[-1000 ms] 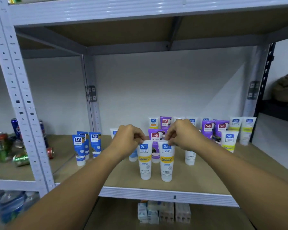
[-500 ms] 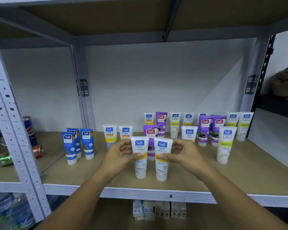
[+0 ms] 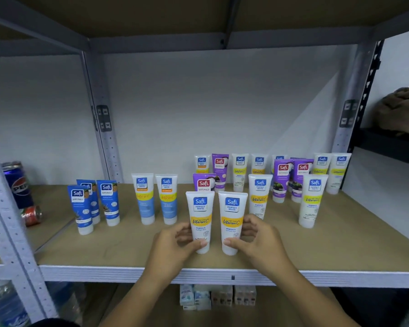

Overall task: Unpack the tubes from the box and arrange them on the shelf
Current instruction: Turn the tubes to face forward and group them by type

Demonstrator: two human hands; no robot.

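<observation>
Two white Safi tubes with yellow bands stand cap-down, side by side, near the shelf's front edge. My left hand (image 3: pixel 175 244) grips the lower part of the left tube (image 3: pixel 200 215), thumb in front. My right hand (image 3: pixel 257 241) grips the right tube (image 3: pixel 232 218) the same way. Behind them on the shelf (image 3: pixel 340 251) stand several more tubes: three dark blue ones (image 3: pixel 80 208) at the left, two white-and-blue ones (image 3: pixel 143 197), purple ones (image 3: pixel 281 178) and white-yellow ones (image 3: pixel 312 199) at the back right. No box is in view.
A grey upright post (image 3: pixel 10 232) divides the shelf from a left bay holding a Pepsi can (image 3: pixel 17 182) and a lying red can (image 3: pixel 32 215). Small cartons (image 3: pixel 217 296) sit on the shelf below. Water bottles (image 3: pixel 5 305) stand at the lower left.
Both hands slid down from the tubes' top ends to their lower parts. The view came closer and tilted down.
</observation>
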